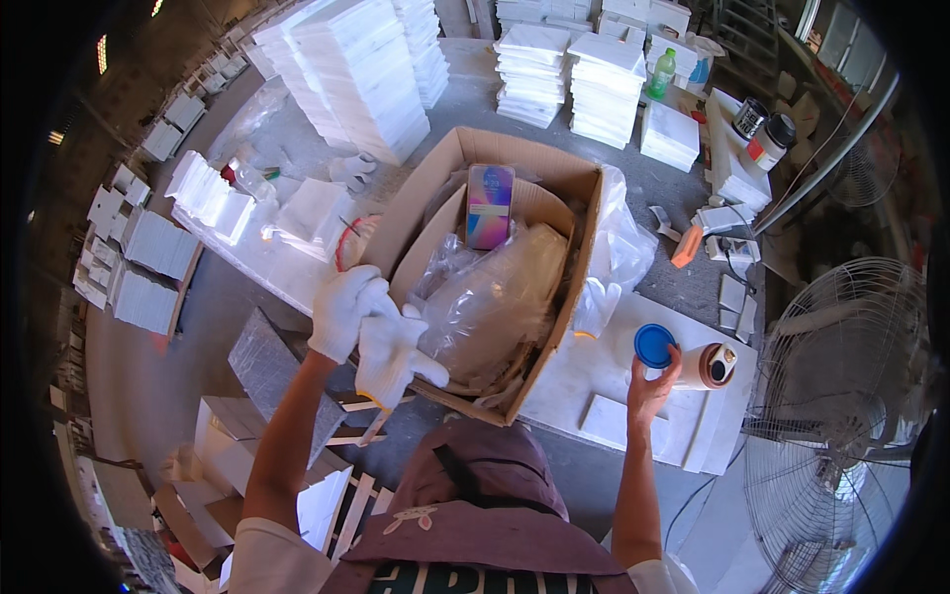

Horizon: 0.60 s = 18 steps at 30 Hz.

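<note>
Right of the box the right hand has the blue lid gripped so close to the cup that a sloppy nudge could tip it, and the glove pinched in the left hand by the box's left edge might drop if that grip loosens.

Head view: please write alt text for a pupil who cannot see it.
A person's gloved left hand holds a loose white glove while the bare right hand touches a round blue lid. Between them, an open cardboard box holds clear plastic and a lit phone.
</note>
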Each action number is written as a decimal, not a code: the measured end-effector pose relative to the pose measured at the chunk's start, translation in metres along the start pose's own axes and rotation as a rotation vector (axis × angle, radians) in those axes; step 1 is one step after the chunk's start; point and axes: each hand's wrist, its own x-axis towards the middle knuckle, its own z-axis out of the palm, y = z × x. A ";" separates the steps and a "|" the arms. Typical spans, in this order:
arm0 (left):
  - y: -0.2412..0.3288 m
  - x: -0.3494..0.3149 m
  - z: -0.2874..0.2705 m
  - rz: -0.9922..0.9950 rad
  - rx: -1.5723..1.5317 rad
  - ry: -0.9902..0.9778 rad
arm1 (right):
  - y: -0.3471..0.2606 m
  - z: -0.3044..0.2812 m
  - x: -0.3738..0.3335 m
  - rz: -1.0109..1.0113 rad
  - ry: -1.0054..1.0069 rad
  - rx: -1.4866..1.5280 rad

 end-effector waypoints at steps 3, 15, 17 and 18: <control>0.005 -0.002 -0.002 -0.005 0.034 0.002 | 0.000 -0.001 -0.001 0.002 -0.030 -0.010; 0.014 -0.002 -0.006 0.001 0.073 0.007 | -0.008 -0.002 -0.001 0.034 -0.088 -0.022; 0.010 -0.002 -0.004 0.008 0.019 0.015 | -0.005 -0.001 -0.001 0.043 -0.081 0.004; 0.012 -0.001 -0.004 0.027 0.051 0.020 | -0.001 0.000 -0.001 0.040 -0.071 0.013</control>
